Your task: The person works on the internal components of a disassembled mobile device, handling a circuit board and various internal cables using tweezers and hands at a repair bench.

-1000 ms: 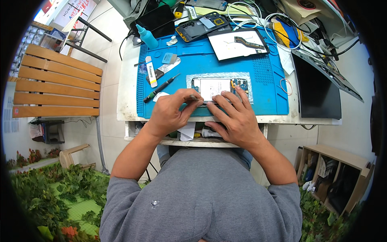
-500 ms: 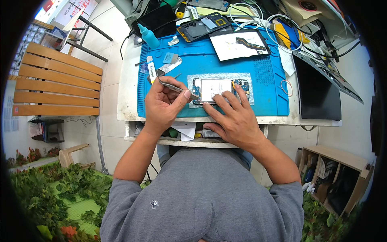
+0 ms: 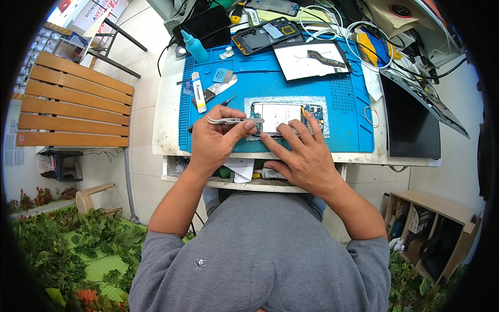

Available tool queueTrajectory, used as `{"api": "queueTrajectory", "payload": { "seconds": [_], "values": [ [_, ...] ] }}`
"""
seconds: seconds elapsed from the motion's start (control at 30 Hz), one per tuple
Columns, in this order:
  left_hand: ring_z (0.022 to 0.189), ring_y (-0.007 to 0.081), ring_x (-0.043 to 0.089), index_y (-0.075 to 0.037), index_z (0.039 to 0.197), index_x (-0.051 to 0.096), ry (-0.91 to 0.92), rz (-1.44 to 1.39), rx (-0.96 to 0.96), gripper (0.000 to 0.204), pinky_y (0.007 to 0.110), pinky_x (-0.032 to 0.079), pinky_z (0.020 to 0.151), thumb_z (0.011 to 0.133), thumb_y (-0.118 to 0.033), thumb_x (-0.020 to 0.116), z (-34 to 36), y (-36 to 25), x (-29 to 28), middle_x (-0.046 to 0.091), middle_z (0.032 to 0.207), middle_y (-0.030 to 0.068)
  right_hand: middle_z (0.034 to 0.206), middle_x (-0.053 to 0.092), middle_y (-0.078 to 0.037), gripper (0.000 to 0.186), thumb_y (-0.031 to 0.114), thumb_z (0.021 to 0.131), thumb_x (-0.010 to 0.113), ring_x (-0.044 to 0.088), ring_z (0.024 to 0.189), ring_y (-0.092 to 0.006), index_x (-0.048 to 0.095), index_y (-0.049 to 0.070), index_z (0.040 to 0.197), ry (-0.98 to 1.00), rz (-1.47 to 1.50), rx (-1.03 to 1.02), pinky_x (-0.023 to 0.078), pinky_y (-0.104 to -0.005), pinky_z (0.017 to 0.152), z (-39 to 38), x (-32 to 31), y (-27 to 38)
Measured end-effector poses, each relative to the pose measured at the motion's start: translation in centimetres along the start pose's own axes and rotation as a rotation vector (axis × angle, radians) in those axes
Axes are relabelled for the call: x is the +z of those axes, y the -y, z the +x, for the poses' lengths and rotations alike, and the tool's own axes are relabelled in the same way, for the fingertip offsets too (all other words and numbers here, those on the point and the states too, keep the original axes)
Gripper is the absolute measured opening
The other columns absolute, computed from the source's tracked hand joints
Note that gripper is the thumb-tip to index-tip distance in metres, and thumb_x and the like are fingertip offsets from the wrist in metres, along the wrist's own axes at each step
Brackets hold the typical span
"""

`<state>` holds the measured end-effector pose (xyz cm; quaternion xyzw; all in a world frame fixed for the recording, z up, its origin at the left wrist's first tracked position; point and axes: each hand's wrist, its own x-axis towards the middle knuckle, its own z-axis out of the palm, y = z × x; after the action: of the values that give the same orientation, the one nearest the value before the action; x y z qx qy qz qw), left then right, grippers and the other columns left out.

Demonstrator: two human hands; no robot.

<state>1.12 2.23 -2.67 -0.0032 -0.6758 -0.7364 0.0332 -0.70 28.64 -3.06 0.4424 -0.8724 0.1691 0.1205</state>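
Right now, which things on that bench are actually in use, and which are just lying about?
In use:
left hand holding tweezers
right hand steadying the opened phone
blue mat

Lying about:
teal bottle
dark phone frame
screwdriver
black laptop
tangled cables

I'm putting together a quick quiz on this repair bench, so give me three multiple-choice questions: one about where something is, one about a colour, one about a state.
1. Where does the opened phone lie?
A. on the blue mat
B. on the wooden bench
C. on the floor

2. What colour is the squeeze bottle at the mat's far left corner?
A. red
B. teal blue
C. black

3. What is the left hand doing?
A. resting empty
B. holding a cable
C. pinching metal tweezers

Answers: 1 A, the phone sits on a clear sheet on the mat, with the right hand spread on it. 2 B, its body and cap are teal. 3 C, thumb and fingers grip the tweezers, tips toward the phone.
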Motion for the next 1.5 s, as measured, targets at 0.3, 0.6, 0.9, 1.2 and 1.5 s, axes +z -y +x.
{"api": "queueTrajectory", "payload": {
  "seconds": [0.3,0.6,0.9,1.2,1.5],
  "values": [
    [0.088,0.0162,0.079,0.001,0.108,0.075,0.007,0.534,0.397,0.016,0.029,0.061,0.079,0.104,-0.003,0.09,-0.9,0.6,-0.3,0.083,0.104,0.0117,0.141,0.066,-0.011,0.067,0.048,0.094,0.091,0.059,0.143,-0.0345,0.072,0.019,0.151,0.037,-0.019,0.024,0.03,-0.0683,0.138,0.7,-0.3,0.6],
    [0.087,0.017,0.076,0.0,0.102,0.074,0.055,0.55,0.385,0.016,0.03,0.058,0.076,0.103,-0.002,0.09,-1.0,0.5,-0.1,0.081,0.098,0.0125,0.141,0.066,-0.011,0.065,0.047,0.097,0.09,0.058,0.142,-0.0348,0.072,0.017,0.151,0.024,-0.012,0.032,0.03,-0.0684,0.138,0.4,0.0,0.7],
    [0.084,0.0177,0.075,0.0,0.101,0.074,0.044,0.488,0.361,0.015,0.031,0.057,0.075,0.103,-0.003,0.089,-1.0,0.6,-0.1,0.081,0.097,0.0131,0.143,0.065,-0.011,0.064,0.048,0.097,0.089,0.058,0.143,-0.0345,0.073,0.018,0.151,0.033,-0.014,0.036,0.03,-0.0682,0.138,0.4,-0.1,0.8],
    [0.083,0.0167,0.074,0.001,0.099,0.075,0.053,0.508,0.32,0.015,0.03,0.056,0.074,0.105,-0.005,0.088,-1.1,0.4,-0.1,0.08,0.096,0.012,0.143,0.065,-0.012,0.064,0.047,0.096,0.09,0.058,0.143,-0.0348,0.073,0.018,0.151,0.028,-0.008,0.038,0.031,-0.068,0.138,0.3,0.1,0.7],
    [0.082,0.0148,0.073,0.001,0.099,0.076,0.052,0.485,0.269,0.016,0.03,0.056,0.073,0.106,-0.006,0.088,-1.1,0.5,-0.3,0.081,0.095,0.0123,0.144,0.065,-0.012,0.064,0.047,0.098,0.089,0.057,0.144,-0.0348,0.073,0.018,0.152,0.034,0.004,0.043,0.031,-0.0678,0.138,0.2,0.1,0.7]
  ]
}}
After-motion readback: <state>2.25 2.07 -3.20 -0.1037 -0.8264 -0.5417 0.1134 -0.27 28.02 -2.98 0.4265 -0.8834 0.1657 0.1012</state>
